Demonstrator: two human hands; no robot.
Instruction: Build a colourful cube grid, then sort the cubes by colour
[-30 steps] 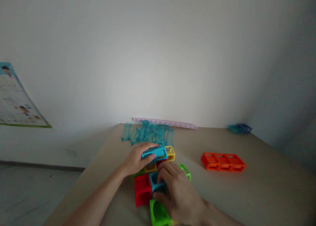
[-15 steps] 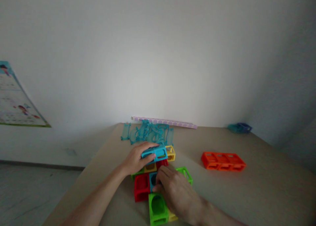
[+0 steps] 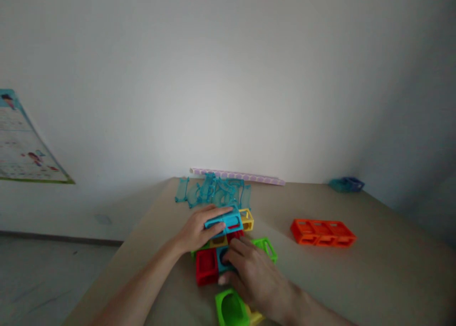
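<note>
My left hand [image 3: 201, 227] is closed around a light-blue double block [image 3: 228, 220] made of hollow cubes, thumb in front and fingers over the top. Beside it sits a yellow hollow cube [image 3: 246, 219]. The curled fingers of my right hand [image 3: 251, 273] are on a blue cube [image 3: 221, 259] with a round hole, thumb at its near edge; the palm side is hidden. A red cube [image 3: 207, 266] adjoins that blue cube on the left. Nearer to me, a green cube [image 3: 232, 308] lies with a yellow piece [image 3: 255, 317], apart from the red one. Another green frame [image 3: 266, 247] shows behind my right hand.
An orange triple block [image 3: 322, 233] lies on the table [image 3: 356, 278] to the right. Translucent teal panels [image 3: 217, 191] and a purple patterned strip [image 3: 245, 176] lie by the wall. A dark-blue block [image 3: 352, 184] is in the far right corner. A poster [image 3: 30, 145] hangs left.
The green cube and yellow piece have come away from the red and blue cubes, toward me. My right thumb has moved off slightly from the index finger. My left hand has barely moved.
</note>
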